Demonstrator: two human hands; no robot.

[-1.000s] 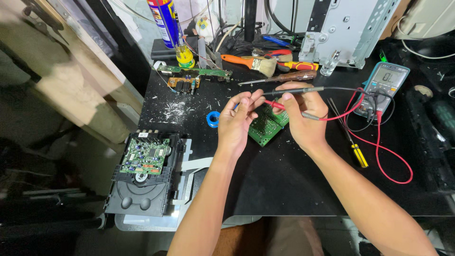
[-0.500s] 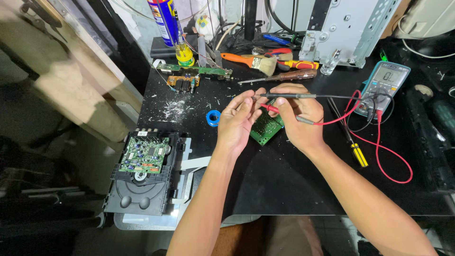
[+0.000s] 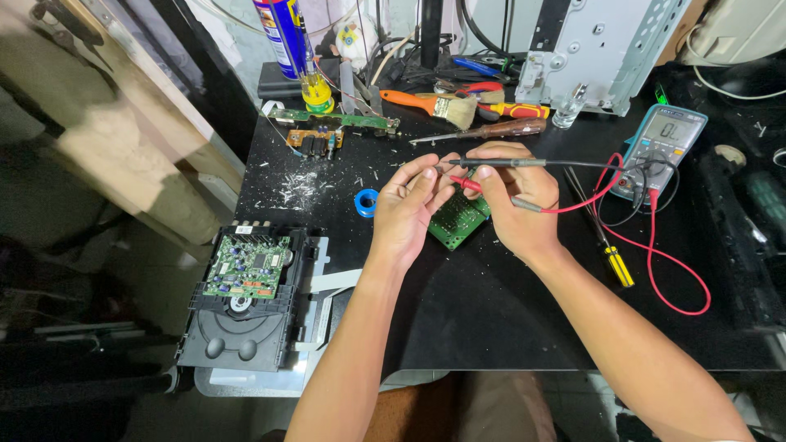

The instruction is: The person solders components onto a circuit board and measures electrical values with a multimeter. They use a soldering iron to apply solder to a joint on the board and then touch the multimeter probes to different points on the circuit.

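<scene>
Probes from the multimeter are held over a small green circuit board point(image 3: 457, 219), which lies on the black worktop point(image 3: 491, 303) beneath both hands, near its middle. At the near left edge an opened disc drive point(image 3: 244, 299) sits with its own board facing up, apart from the work. The left hand point(image 3: 407, 214) is curled, its fingertips closed lightly at the probe tips, apparently to steady them on the board. The right hand point(image 3: 517, 205) is closed around the red probe point(image 3: 491, 192) and the black probe point(image 3: 495, 163), both held pen-like so the points can be aimed. Their leads run right to the multimeter point(image 3: 661, 147), propped with its screen towards the person. Further off lie a blue tape roll point(image 3: 366, 201), a brush point(image 3: 432, 105) and screwdrivers point(image 3: 483, 131).
</scene>
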